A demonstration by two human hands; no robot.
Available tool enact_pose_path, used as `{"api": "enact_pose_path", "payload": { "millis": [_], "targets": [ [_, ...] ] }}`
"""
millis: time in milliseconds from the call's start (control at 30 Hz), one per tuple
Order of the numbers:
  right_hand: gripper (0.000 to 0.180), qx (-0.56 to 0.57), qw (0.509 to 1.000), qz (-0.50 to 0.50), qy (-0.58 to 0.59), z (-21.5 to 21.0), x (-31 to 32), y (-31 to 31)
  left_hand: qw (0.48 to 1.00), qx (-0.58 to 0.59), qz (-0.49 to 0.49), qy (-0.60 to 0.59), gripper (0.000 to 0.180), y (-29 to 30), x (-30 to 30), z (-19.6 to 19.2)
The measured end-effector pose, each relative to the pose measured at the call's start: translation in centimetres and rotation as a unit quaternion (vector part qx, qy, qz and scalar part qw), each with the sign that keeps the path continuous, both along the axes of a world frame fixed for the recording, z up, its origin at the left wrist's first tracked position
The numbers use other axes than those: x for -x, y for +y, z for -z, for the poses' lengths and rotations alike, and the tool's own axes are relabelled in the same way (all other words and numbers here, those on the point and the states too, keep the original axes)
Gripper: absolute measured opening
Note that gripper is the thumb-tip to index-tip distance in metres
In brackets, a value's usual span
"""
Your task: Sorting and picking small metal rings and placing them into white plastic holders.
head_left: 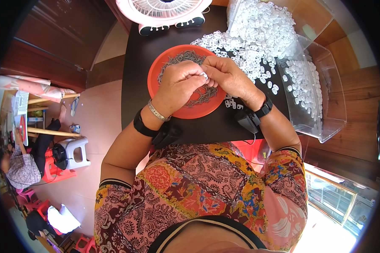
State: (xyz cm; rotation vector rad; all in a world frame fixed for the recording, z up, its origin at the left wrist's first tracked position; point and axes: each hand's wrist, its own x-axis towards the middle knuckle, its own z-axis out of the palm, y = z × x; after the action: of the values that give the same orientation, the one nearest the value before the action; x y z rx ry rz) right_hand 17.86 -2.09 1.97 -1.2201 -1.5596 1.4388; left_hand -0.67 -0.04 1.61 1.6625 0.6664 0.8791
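Note:
Over a round orange-red basin (156, 67) my two hands meet, fingers pinched together. A small white plastic piece (204, 76) shows at the fingertips of my left hand (179, 84), which is closed on it. My right hand (229, 76) is closed too, thumb and fingertips touching the same spot; what it grips is hidden. Below them, the basin holds a layer of thin grey nail-like pins (194, 99). Just right of the basin, loose white two-holed plastic pieces (257, 63) lie scattered on the dark table (141, 97).
A large heap of white pieces (261, 25) spills from a clear plastic box (325, 135) at right. A pink fan (164, 8) stands at the far edge. Left, a person (23, 168) sits near red and grey stools (76, 152). Wrist straps with black devices (248, 120) are on my arms.

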Motion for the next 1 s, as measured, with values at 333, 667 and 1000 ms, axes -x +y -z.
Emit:
{"api": "enact_pose_path", "payload": {
  "millis": [333, 667, 1000],
  "targets": [
    [0.021, -0.052, 0.998, 0.033, -0.014, 0.18, 0.23, -0.03, 0.996, -0.072, -0.028, 0.036, 0.007, -0.1, -0.21, 0.3],
    [0.022, -0.028, 0.999, 0.014, -0.026, -0.25, 0.24, -0.14, 0.996, -0.074, -0.017, 0.05, 0.009, -0.15, -0.15, 0.22],
    [0.021, -0.056, 0.998, 0.022, -0.027, -0.17, 0.34, -0.11, 0.998, 0.039, -0.013, 0.052, 0.012, -0.37, -0.17, 0.19]
  ]
}}
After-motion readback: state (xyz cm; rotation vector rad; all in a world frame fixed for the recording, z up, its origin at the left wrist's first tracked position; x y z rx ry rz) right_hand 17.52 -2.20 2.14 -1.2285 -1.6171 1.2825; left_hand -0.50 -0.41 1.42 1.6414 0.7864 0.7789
